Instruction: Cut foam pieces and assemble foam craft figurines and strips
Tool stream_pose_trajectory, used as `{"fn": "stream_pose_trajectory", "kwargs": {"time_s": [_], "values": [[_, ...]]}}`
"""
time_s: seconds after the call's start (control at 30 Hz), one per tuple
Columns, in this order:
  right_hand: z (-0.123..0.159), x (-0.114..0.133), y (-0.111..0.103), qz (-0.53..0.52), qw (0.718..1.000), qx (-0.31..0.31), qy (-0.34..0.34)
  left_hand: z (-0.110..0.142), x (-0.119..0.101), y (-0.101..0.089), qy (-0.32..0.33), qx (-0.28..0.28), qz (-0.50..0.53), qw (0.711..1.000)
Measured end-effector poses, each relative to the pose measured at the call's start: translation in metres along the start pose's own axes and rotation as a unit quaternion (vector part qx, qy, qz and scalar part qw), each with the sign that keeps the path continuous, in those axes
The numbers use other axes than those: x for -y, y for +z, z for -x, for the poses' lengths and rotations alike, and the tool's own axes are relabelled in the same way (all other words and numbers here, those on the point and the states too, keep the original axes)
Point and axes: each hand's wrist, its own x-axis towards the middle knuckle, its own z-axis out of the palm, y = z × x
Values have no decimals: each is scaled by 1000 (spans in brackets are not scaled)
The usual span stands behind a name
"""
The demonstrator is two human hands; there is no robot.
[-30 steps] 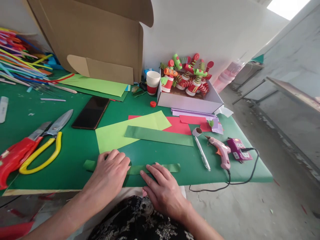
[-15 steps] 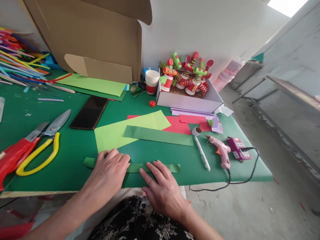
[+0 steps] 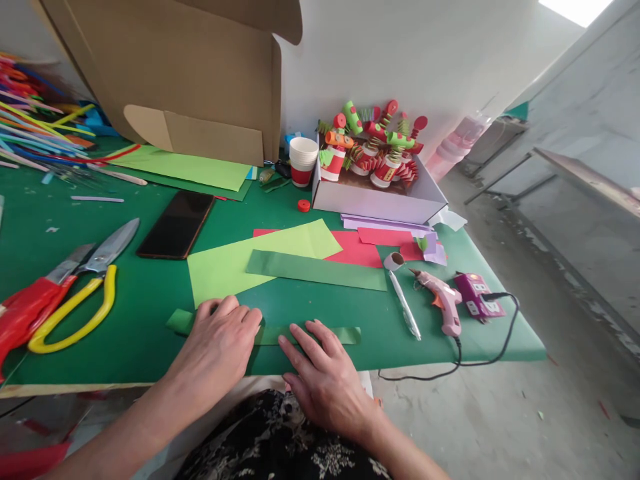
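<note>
narrow green strip [image 3: 274, 335] lies on the bench [image 3: 140, 340], lower center of frame, my right hand [image 3: 326, 373] spread loose on it, probably so it won't slide; left hand [image 3: 224, 339] curls over, can't tell if that grip's pinching

dark phone [image 3: 176, 225], flat | brown cardboard [image 3: 215, 67] behind it | table [image 3: 583, 175], far right

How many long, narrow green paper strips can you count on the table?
2: the near strip lies partly under the left hand and right hand; the far strip lies beyond it, overlapping the lime sheet. Others may be hidden.
</note>
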Motion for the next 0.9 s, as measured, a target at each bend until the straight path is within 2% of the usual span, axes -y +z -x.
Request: {"fn": "stream_pose_trajectory", "kwargs": {"time_s": [0.3, 0.57, 0.67, 0.77, 0.83, 0.9], "values": [[1, 0, 0, -3, 1000, 22, 5, 2, -4, -1, -4, -6, -12, 1000], [1, 0, 1, -1, 1000, 18, 1, 3, -4, -4, -9, -10, -8, 1000], [1, 0, 1, -3, 1000, 24, 3, 9, -6, -7, -3, -78, -7, 997], [0, 1, 0, -2, 1000, 28, 5, 20, -11, -3, 48, -159, 28, 986], [0, 1, 0, -1, 1000, 26, 2, 27, -16, 5, 72, -170, 48, 982], [-1, 1, 0, 1, 1000, 26, 0, 33, -20, 14, 70, -168, 46, 982]]}}
